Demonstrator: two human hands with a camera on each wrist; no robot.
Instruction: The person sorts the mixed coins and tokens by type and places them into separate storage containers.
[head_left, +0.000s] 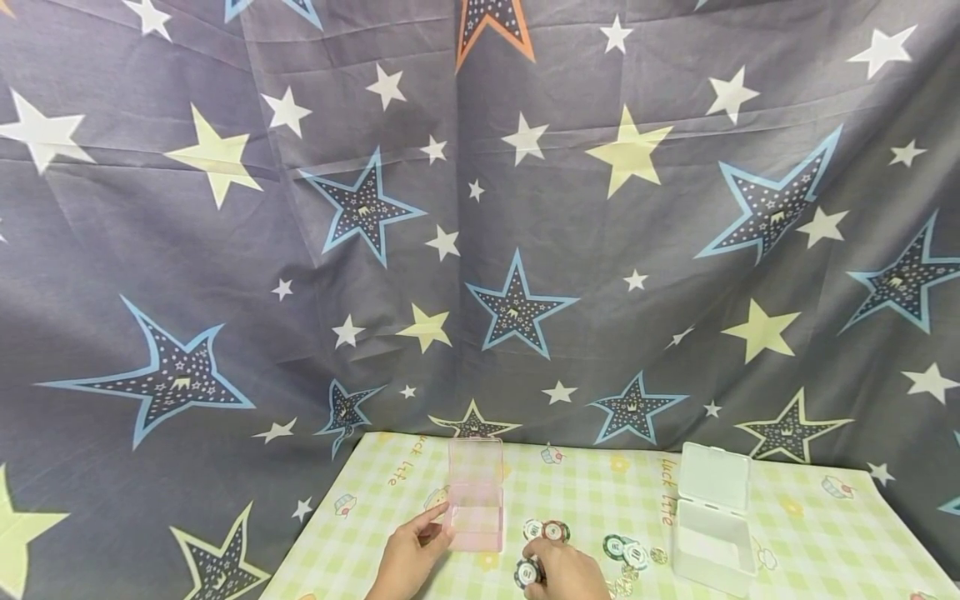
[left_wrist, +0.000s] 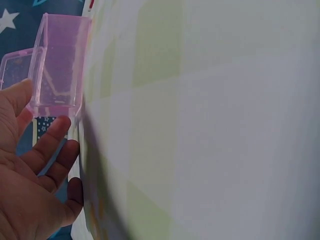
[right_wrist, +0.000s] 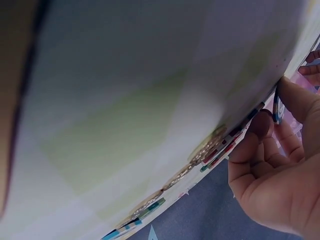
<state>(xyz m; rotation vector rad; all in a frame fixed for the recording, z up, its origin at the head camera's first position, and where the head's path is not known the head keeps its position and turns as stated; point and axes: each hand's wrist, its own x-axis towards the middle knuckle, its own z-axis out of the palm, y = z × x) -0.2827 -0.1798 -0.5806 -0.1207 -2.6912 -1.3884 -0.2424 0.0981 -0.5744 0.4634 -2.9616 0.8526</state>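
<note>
Left hand point(head_left: 411, 557), fingers spread, is at a pink box point(head_left: 478, 540); right hand point(head_left: 566, 571) pinches a poker chip point(head_left: 527, 572), likely light, stiff, slick, best held by its rim.

1. Pink hinged box point(head_left: 477, 542): thin, see-through plastic, smooth and glossy, with bright glints along its edges.
2. White hinged box point(head_left: 708, 571): milky, cloudy plastic, smooth, with a softer sheen than the pink one.
3. Black-and-white poker chip point(head_left: 527, 573): hard and smooth-looking; moulded plastic or a clay-like composite, which cannot be told.
4. Red poker chip point(head_left: 556, 530): the same hard, smooth look.
5. Gold-coloured coins point(head_left: 629, 573): metallic and shiny, their faces rough with raised texture; solid metal or coated plastic is unclear.
6. Checked tablecloth point(head_left: 367, 517): smooth, printed, nearly matt; fabric or vinyl is unclear.
7. Star-printed curtain point(head_left: 225, 267): thin, matt cloth, softly creased.
</note>
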